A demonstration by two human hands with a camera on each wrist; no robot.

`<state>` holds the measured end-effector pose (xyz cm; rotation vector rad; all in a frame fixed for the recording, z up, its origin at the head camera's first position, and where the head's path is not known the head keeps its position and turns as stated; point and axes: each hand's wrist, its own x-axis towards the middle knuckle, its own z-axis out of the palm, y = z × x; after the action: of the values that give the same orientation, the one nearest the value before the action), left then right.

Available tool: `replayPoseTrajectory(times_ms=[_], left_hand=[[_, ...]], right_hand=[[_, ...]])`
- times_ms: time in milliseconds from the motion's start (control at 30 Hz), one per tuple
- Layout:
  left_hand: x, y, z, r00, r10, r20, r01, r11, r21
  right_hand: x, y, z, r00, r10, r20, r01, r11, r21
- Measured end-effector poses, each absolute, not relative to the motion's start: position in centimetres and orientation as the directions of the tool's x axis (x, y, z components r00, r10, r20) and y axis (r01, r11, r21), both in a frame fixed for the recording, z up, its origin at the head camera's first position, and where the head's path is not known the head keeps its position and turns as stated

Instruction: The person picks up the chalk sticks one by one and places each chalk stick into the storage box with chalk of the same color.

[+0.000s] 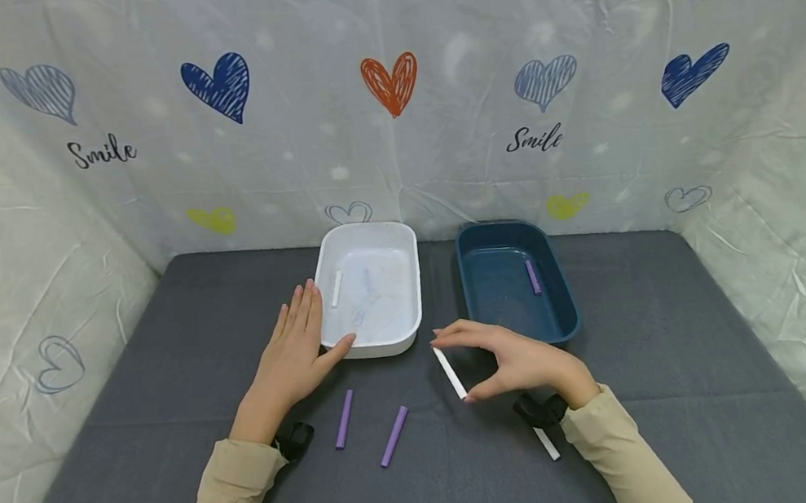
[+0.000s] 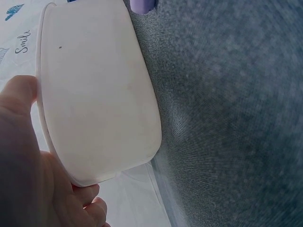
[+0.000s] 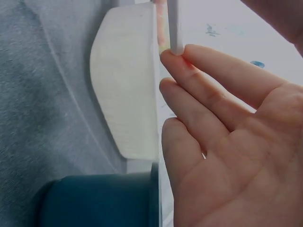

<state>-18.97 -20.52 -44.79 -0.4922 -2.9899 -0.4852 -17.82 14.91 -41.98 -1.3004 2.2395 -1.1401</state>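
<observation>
My right hand (image 1: 510,359) pinches a white chalk stick (image 1: 449,374) by its two ends, between thumb and fingertips, above the table just in front of the gap between two bins. In the right wrist view one end of the chalk meets the fingertips. My left hand (image 1: 292,353) touches the near left corner of the white bin (image 1: 375,351), fingers straight along its side and thumb at the front rim. Inside that bin lies a white chalk stick (image 1: 336,289). The dark blue bin (image 1: 479,309) holds a purple chalk stick (image 1: 533,277).
Two purple chalk sticks, a left one (image 1: 344,419) and a right one (image 1: 395,437), lie on the grey table (image 1: 472,490) between my forearms. Another white chalk stick (image 1: 547,444) is partly hidden under my right wrist. A patterned curtain (image 1: 466,146) encloses the table's back and sides.
</observation>
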Motion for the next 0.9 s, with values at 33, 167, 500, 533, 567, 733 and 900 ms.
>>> replayPoseTrajectory(times_ms=[33, 167, 500, 533, 567, 733, 900], left_hand=[[-19.0, -20.6, -44.8, -0.946, 0.302, 0.122, 0.325, 0.898, 0.296], [-19.0, -20.6, -45.0, -0.945, 0.303, 0.120, 0.325, 0.898, 0.296], [-18.9, -20.5, -44.7, -0.946, 0.300, 0.123, 0.323, 0.900, 0.292], [-18.9, -20.5, -44.7, -0.947, 0.299, 0.120, 0.322, 0.901, 0.292], [-18.9, -20.5, -44.8, -0.946, 0.299, 0.121, 0.322, 0.901, 0.290], [-19.0, -20.6, -45.0, -0.945, 0.298, 0.136, 0.325, 0.901, 0.287], [-19.0, -20.6, -45.1, -0.944, 0.297, 0.145, 0.327, 0.902, 0.283]], right_hand=[[-17.9, 14.8, -41.9, -0.545, -0.830, 0.118, -0.589, 0.279, -0.759], [-18.2, 14.2, -41.6, -0.576, -0.809, 0.116, -0.586, 0.310, -0.749], [-19.3, 12.1, -40.8, -0.651, -0.738, 0.177, -0.590, 0.344, -0.730], [-19.4, 11.9, -40.8, -0.655, -0.734, 0.181, -0.589, 0.345, -0.731], [-19.6, 11.6, -40.7, -0.658, -0.729, 0.187, -0.588, 0.343, -0.732], [-20.5, 10.3, -40.6, -0.682, -0.701, 0.209, -0.560, 0.317, -0.765], [-21.4, 9.0, -40.8, -0.706, -0.683, 0.188, -0.498, 0.289, -0.818]])
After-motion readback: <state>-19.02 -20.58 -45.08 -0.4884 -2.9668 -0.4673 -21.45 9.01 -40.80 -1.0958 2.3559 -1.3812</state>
